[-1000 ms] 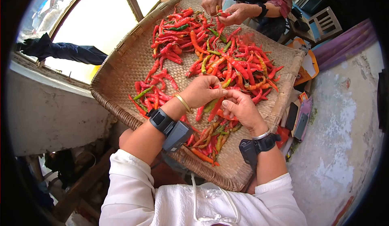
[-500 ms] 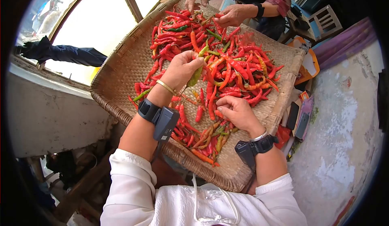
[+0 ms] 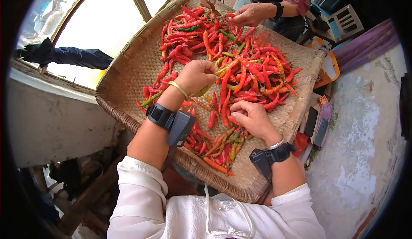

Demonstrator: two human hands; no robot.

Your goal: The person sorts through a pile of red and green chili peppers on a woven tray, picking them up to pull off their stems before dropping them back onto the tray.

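Observation:
A large square woven basket (image 3: 124,63) holds a heap of red chili peppers (image 3: 253,69), with some orange and green ones mixed in. Over its middle, my left hand (image 3: 198,77) is closed on a yellow-green chili pepper (image 3: 221,71), which points toward the heap. Another greenish piece (image 3: 201,92) shows beneath that hand, partly hidden. Lower and to the right, my right hand (image 3: 254,120) has its fingers curled in, with a red chili pepper (image 3: 232,120) at the fingertips. A smaller group of dull, mottled chili peppers (image 3: 223,147) lies at the near side of the basket.
Across the basket, another person's hands (image 3: 249,14) work over the far end of the heap. A window and a dark folded umbrella (image 3: 77,57) are on the left. A small wooden chair (image 3: 345,20) stands at the back right, and phones (image 3: 320,132) lie beside the basket.
My left hand has shifted slightly down with the yellow-green chili pepper and turned. My right hand has barely moved. The other person's left-side hand now shows a dark pepper-like piece.

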